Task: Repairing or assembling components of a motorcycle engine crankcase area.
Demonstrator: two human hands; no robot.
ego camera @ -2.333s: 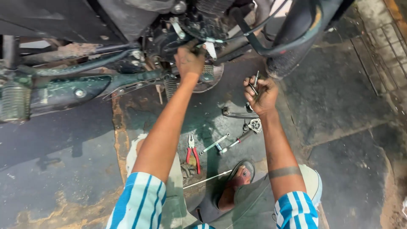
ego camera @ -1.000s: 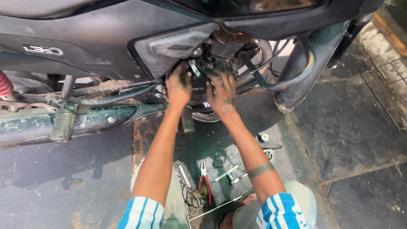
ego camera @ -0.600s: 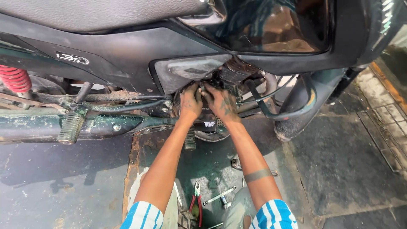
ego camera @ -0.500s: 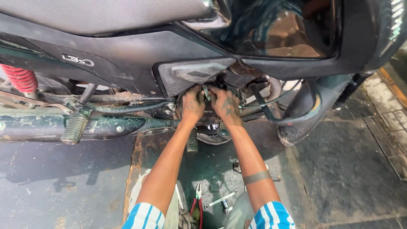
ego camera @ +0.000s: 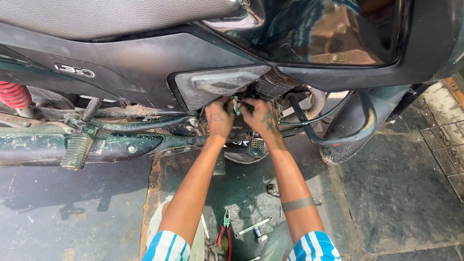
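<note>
The motorcycle engine (ego camera: pixel 251 130) is dark, greasy and partly hidden, tucked beneath a grey side panel (ego camera: pixel 217 84) and the glossy black fuel tank (ego camera: pixel 333 34); its lower casing shows just under the two hands. Both forearms stretch straight forward from striped blue-and-white sleeves and converge at the engine, just below the side panel. The left hand (ego camera: pixel 218 118) is curled, knuckles up, fingers pressed into the engine recess, and the right hand (ego camera: pixel 261 116) sits beside it, almost touching, with its fingers pinched around a small slim green-tinted tool or part (ego camera: pixel 237 107); what the left fingers grasp is hidden, so its hold cannot be told. One dark band circles the right forearm. Left of the engine run one long muddy exhaust pipe (ego camera: pixel 43 147), one ribbed footpeg (ego camera: pixel 76 151) and one red spring shock (ego camera: pixel 14 94). On the oily stone floor (ego camera: pixel 396 193) below the engine lie one pair of red-handled pliers (ego camera: pixel 225 232) and one metal socket wrench (ego camera: pixel 252 227).
</note>
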